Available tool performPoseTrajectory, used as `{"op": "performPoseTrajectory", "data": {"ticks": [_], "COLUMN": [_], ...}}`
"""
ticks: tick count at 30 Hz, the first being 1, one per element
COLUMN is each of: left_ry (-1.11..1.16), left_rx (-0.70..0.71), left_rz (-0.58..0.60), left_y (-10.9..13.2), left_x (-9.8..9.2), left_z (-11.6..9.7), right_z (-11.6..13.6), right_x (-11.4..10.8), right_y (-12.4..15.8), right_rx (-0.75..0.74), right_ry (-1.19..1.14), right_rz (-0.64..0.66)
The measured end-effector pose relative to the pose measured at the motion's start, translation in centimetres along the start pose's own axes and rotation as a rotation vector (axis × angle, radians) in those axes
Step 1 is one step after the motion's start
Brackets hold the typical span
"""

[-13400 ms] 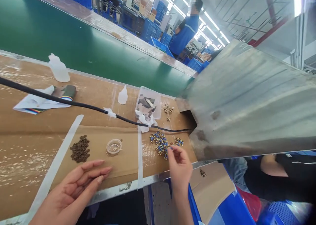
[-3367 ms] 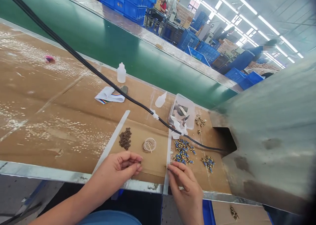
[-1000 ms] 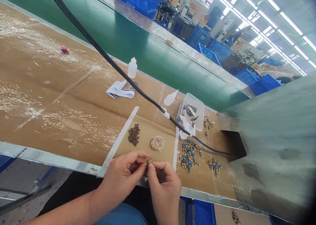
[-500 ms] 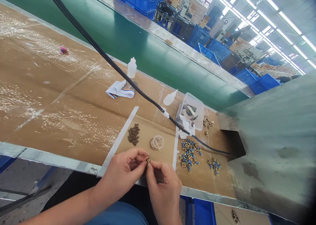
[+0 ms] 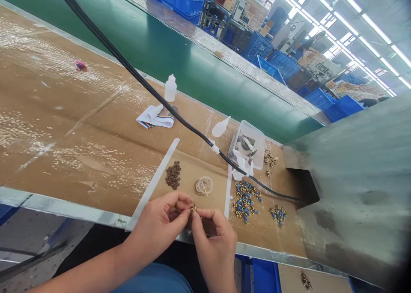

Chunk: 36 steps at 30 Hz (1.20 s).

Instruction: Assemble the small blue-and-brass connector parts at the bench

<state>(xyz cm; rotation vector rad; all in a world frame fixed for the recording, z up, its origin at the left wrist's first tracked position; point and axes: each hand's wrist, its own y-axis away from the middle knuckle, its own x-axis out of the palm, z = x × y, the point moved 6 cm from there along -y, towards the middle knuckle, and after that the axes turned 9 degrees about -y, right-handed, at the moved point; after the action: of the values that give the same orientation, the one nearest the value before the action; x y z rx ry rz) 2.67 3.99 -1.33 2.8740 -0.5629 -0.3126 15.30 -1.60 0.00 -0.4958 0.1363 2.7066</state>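
Over the bench's near edge, my left hand (image 5: 163,218) and my right hand (image 5: 213,237) meet fingertip to fingertip. Between them they pinch a small brass-coloured metal piece (image 5: 193,208), mostly covered by the fingers. Just beyond the hands stands a small clear cup (image 5: 204,185) with a thin stick in it. To its left lies a pile of small brown round discs (image 5: 173,174). Right of the hands, past a strip of white tape, spreads a heap of small blue-and-brass pieces (image 5: 246,201), with a smaller heap of similar pieces (image 5: 278,216) beside it.
A black cable (image 5: 144,85) crosses above the bench. Farther back are a white squeeze bottle (image 5: 171,88), a lying bottle (image 5: 220,127), a striped ribbon (image 5: 156,117) and a clear plastic box (image 5: 257,141). A metal panel (image 5: 356,186) rises at right; a green conveyor (image 5: 128,40) runs behind.
Both hands keep their pinch on the small metal piece, almost unmoved. The view has shifted very slightly.
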Motion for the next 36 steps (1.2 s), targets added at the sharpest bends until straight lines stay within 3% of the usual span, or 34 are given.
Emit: {"op": "performPoseTrajectory", "data": {"ticks": [12,18,26,32,36], "left_ry": [0.051,0.005,-0.288,-0.145,-0.076], "left_rx": [-0.044,0.050,0.243,0.154,0.114], "left_rz": [0.014,-0.051,-0.208,-0.112,-0.071], "left_y": [-0.1,0.4,1.5,1.1,1.0], "left_x": [0.1,0.0,-0.3,0.0,0.1], "left_z": [0.4,0.2,0.4,0.6,0.6], "right_z": [0.2,-0.2,-0.1,0.3,0.3], "right_x": [0.0,0.2,0.2,0.0,0.1], "right_y": [0.1,0.1,0.4,0.1,0.1], "right_rx": [0.011,0.057,-0.015,-0.081,-0.056], "right_ry": [-0.016,-0.068,0.010,0.037,0.023], "right_rz": [-0.008,-0.020,-0.036,0.050,0.028]}}
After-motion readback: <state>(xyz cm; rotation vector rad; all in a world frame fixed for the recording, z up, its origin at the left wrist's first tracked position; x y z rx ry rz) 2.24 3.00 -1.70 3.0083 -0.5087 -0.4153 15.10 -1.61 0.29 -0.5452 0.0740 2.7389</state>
